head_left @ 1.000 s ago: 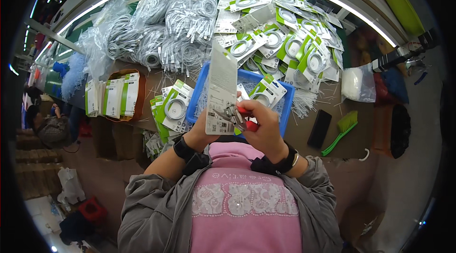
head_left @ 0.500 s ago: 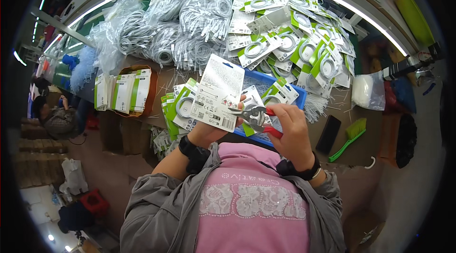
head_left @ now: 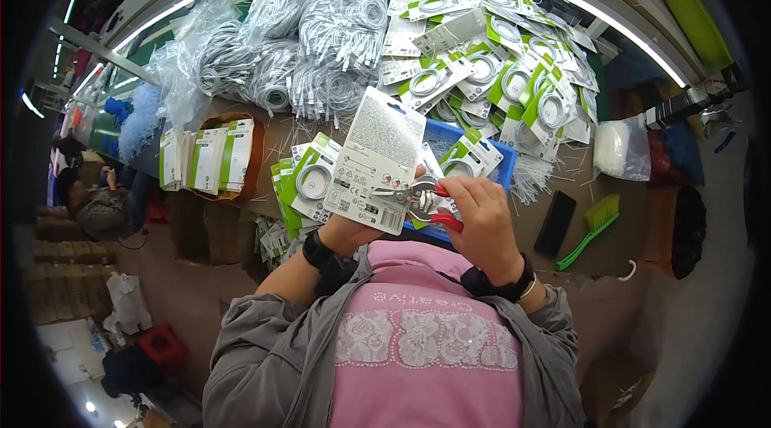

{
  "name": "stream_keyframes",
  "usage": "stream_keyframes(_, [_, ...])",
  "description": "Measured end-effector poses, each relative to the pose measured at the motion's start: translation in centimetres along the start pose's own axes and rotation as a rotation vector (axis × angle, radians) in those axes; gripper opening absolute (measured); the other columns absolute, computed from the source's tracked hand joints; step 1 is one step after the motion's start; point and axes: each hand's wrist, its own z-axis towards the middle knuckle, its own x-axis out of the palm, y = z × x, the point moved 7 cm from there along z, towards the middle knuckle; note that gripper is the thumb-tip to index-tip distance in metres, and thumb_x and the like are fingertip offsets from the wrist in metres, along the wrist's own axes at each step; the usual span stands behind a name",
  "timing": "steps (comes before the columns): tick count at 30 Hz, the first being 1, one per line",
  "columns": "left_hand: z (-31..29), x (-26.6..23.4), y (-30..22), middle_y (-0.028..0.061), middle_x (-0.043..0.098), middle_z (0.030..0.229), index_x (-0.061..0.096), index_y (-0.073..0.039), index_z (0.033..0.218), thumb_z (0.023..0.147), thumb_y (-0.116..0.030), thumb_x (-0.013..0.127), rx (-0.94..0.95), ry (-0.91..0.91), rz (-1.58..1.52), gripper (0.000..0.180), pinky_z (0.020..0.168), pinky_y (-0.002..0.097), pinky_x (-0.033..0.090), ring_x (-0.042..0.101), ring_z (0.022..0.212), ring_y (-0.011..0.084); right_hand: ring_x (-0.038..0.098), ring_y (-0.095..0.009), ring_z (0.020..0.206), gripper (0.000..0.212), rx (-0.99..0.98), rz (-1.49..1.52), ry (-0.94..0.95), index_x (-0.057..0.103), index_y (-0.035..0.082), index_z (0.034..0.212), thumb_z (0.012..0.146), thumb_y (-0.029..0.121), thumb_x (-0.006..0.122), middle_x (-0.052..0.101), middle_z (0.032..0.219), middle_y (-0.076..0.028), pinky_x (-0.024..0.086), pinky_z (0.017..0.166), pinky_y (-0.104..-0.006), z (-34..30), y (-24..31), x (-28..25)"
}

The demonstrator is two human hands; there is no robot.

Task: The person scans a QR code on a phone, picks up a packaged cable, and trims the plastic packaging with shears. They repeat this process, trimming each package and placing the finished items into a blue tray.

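Note:
My left hand (head_left: 351,234) grips a white backing card (head_left: 376,147) by its lower end, printed side up, with a hang slot at the top. Wrapped round the red handles of metal cutting pliers (head_left: 418,201) is my right hand (head_left: 482,215). The pliers' jaws lie over the lower part of the card; what is between them is too small to make out. Beneath the card, a blue tray (head_left: 507,163) holds green-and-white cable cards (head_left: 474,153). More carded cables (head_left: 312,179) rest just left of my left hand.
Bundles of grey cables (head_left: 345,26) in clear plastic lie at the back. A heap of carded cables (head_left: 514,83) fills the back right. A box of cards (head_left: 217,156) stands left. At right lie white zip ties (head_left: 532,183), a black phone (head_left: 556,223) and a green brush (head_left: 598,218).
The card has shifted slightly right and tilted in my left hand. My right hand has brought the pliers a little left and down, with the jaws further over the card.

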Motion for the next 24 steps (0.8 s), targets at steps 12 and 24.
stream_keyframes(12, [-1.0,-1.1,-4.7,0.0153,0.050,0.127,0.035,-0.001,0.135,0.095,-0.023,0.047,0.187,-0.163,0.167,0.047,0.094,0.0420,0.048,0.055,0.113,0.0250,0.062,-0.032,0.084,0.040,0.342,0.428,-0.043,0.059,0.001,0.109,0.071,0.005,0.070,0.063,0.096,-0.014,0.050,0.076,-0.0338,-1.5,-3.9,-2.1])
stream_keyframes(24, [-1.5,0.2,-5.3,0.0102,0.051,0.125,0.036,-0.002,0.134,0.098,-0.011,0.042,0.361,-0.234,0.406,0.038,0.093,0.0342,0.047,0.055,0.111,0.0186,0.057,-0.028,0.089,0.047,0.131,-0.067,0.088,0.059,0.007,0.108,0.065,0.011,0.075,0.062,0.097,-0.009,0.043,0.077,-0.0382,-1.0,-1.2,-1.1])
